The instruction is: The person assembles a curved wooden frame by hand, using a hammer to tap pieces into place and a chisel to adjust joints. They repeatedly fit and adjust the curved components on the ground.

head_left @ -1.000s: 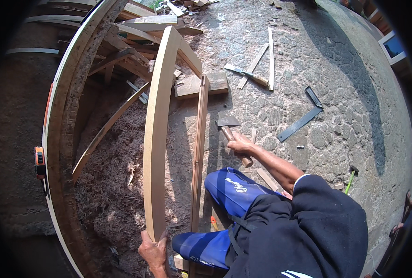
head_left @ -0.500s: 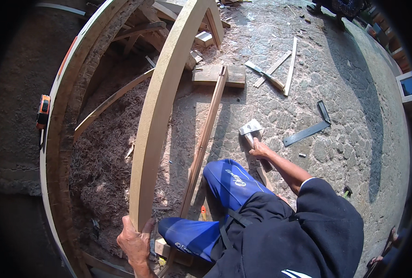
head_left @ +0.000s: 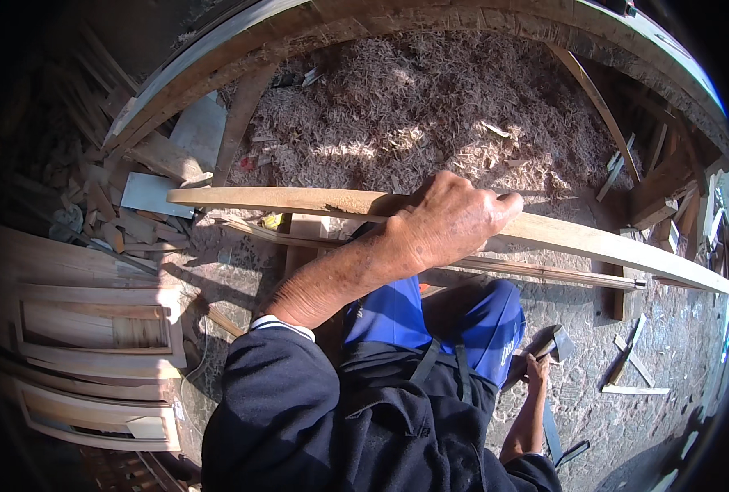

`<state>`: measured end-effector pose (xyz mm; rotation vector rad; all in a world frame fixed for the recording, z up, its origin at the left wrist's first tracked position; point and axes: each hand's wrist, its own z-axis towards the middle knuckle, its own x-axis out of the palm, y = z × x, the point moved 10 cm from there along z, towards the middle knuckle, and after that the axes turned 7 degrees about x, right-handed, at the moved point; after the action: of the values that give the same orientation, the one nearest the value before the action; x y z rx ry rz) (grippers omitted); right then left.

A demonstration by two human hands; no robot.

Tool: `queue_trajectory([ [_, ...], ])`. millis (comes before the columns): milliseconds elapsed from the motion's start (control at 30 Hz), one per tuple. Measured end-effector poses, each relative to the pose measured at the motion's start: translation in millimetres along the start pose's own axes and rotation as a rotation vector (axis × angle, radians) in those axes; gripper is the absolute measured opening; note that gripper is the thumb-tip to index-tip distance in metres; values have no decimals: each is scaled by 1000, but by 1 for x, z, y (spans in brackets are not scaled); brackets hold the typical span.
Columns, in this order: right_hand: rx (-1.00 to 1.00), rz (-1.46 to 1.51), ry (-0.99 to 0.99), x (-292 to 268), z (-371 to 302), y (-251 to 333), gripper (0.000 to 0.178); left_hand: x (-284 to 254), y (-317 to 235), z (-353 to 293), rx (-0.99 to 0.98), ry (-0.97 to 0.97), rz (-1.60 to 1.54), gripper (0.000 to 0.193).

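Note:
Across the middle of the view runs a long, gently curved wooden piece (head_left: 602, 246), with a dark, rough patch on its edge left of my hand. My left hand (head_left: 454, 221) is closed over it near mid-length, its back turned up, so the fingertips are hidden. Down at the right, beside my knee, my right hand (head_left: 537, 367) is wrapped round the handle of a hatchet (head_left: 562, 343), whose broad metal head points away from me. Beneath the curved piece lies a thin grooved wooden strip (head_left: 549, 272), its right end resting on a wood block (head_left: 623, 302).
A big curved wooden frame (head_left: 397, 20) arches along the far side, with heaped shavings (head_left: 397, 90) inside it. Framed panels (head_left: 93, 357) and scrap wood (head_left: 106, 205) lie left. On the ground at right are a metal square (head_left: 551, 435) and crossed wood strips (head_left: 635, 365).
My view has swung left, bringing the panels and scrap pile in. The curved piece now lies crosswise and shows on both sides of my left hand. My right hand still holds the hatchet.

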<state>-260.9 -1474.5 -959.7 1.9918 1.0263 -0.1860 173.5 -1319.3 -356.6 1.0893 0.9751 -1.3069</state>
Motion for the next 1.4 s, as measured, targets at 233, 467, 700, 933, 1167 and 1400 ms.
queue_trajectory([
  [233, 2, -309, -254, -28, -58, 80, 49, 6, 15, 4, 28, 132, -80, 42],
  [467, 13, 1157, -200, -79, -38, 146, 84, 120, 16, -81, -431, 736, -873, 43],
  [700, -597, 1767, -555, -226, -72, 182, 119, 190, 3, -192, -763, 946, -1498, 89],
  [933, -512, 1320, -704, -321, -74, 205, 64, 201, 9, -216, -723, 1158, -1513, 112],
  [1167, -703, 876, -979, -367, -127, 294, 71, 174, 30, -165, -346, 776, -803, 92],
  [1400, -712, 532, -950, -374, -162, 381, 93, 142, 28, -162, -239, 572, -568, 75],
])
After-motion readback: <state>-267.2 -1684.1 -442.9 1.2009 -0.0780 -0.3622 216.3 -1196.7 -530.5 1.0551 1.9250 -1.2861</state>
